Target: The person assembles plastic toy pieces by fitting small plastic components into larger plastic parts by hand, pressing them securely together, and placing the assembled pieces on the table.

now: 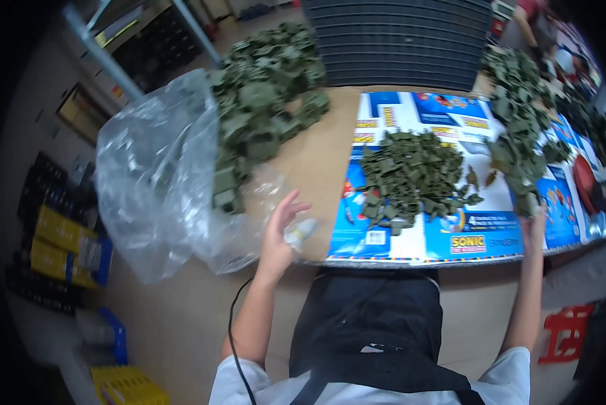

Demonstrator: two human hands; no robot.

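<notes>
My left hand (281,233) reaches up at the table's near edge, fingers spread, touching a large clear plastic bag (161,175) from which dark green plastic parts (259,108) spill onto the table. My right hand (532,219) is at the near right edge, closed on a clump of green plastic parts (522,158) that trails back across the table. Between the hands lies a loose pile of small green parts (411,175) on a blue printed sheet (397,236).
A dark ribbed stack of trays (397,40) stands at the back. Another person (536,23) works at the far right. Yellow and blue crates (67,246) sit on the floor at left. A black cable (235,337) hangs by my left arm.
</notes>
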